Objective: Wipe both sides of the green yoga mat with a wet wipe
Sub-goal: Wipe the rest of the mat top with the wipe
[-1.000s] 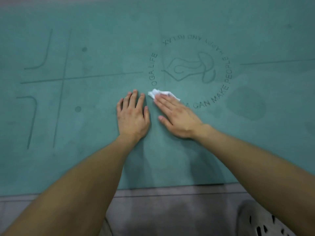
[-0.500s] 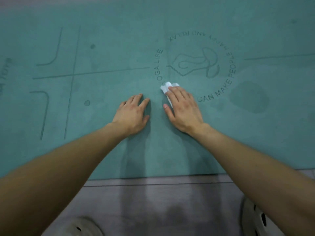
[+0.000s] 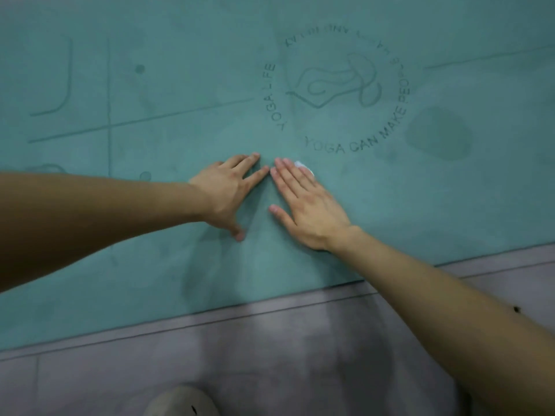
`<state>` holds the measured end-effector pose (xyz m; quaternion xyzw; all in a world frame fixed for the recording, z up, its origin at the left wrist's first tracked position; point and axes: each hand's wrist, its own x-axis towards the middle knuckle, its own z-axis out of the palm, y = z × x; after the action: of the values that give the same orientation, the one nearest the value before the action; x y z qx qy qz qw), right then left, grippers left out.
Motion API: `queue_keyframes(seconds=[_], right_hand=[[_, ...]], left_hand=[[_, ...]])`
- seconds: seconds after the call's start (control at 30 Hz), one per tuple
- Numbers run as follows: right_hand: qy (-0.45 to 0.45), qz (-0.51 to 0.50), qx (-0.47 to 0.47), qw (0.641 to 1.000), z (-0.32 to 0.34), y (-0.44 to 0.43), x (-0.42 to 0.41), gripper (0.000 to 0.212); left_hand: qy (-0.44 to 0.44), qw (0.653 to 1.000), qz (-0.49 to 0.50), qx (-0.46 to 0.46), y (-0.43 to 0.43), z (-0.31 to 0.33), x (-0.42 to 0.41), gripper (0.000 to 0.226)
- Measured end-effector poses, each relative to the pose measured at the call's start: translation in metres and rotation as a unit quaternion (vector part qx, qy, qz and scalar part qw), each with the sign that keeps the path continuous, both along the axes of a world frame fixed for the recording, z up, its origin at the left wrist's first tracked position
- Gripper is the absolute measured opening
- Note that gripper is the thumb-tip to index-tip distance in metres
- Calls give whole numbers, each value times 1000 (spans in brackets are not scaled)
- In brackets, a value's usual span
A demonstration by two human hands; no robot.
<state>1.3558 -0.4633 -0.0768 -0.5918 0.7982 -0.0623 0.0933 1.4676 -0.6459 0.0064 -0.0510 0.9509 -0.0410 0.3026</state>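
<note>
The green yoga mat [image 3: 180,271] lies flat on the grey floor [image 3: 300,355], printed with a ringed logo [image 3: 336,91]. Left hand [image 3: 228,193] rests flat with straight fingers; right hand [image 3: 306,205] presses the white wet wipe [image 3: 304,168] down, straight-fingered.

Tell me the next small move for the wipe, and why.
Probably slide the right hand, fingers flat on the wipe, up across the logo. The wipe sits just below the printed ring, and the left hand lies flat beside it, apparently steadying the mat.
</note>
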Motion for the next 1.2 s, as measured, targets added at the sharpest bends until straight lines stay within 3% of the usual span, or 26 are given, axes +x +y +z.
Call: queue_keyframes(seconds=[0.07, 0.2, 0.27, 0.4, 0.47, 0.53, 0.6, 0.7, 0.83, 0.93, 1.1, 1.2], right_hand=[[9, 32, 10, 999, 0, 31, -20, 74], [4, -216, 40, 976, 4, 47, -83, 79], [0, -261, 21, 965, 4, 24, -53, 84], [-1, -37, 23, 999, 2, -3, 36, 81], [9, -5, 35, 999, 9, 8, 19, 78], [19, -81, 67, 994, 14, 33, -21, 79], [21, -222, 86, 971, 18, 64, -58, 83], [13, -315, 71, 946, 15, 62, -39, 90], [-18, -100, 27, 994, 4, 20, 66, 85], [6, -25, 18, 1000, 9, 33, 55, 77], [31, -229, 44, 972, 4, 97, -49, 79], [11, -299, 22, 954, 6, 81, -30, 86]], left_hand=[[18, 1000, -4, 3, 1, -1, -1, 162], [52, 998, 19, 33, -6, -4, 2, 162], [66, 996, 23, 49, -9, -5, 4, 161], [72, 996, 10, 44, -10, -3, 9, 160], [70, 997, 8, 43, -8, -1, 7, 161], [67, 997, 10, 46, -5, 1, 3, 161], [62, 997, 17, 44, -2, 1, 3, 161], [59, 997, 22, 46, -3, 1, 5, 161], [51, 998, 10, 31, 0, 3, 3, 156], [47, 998, -4, 39, 3, 2, 5, 146], [59, 998, -6, 38, 12, 6, 10, 127], [81, 996, 36, 32, 27, 5, 17, 106]])
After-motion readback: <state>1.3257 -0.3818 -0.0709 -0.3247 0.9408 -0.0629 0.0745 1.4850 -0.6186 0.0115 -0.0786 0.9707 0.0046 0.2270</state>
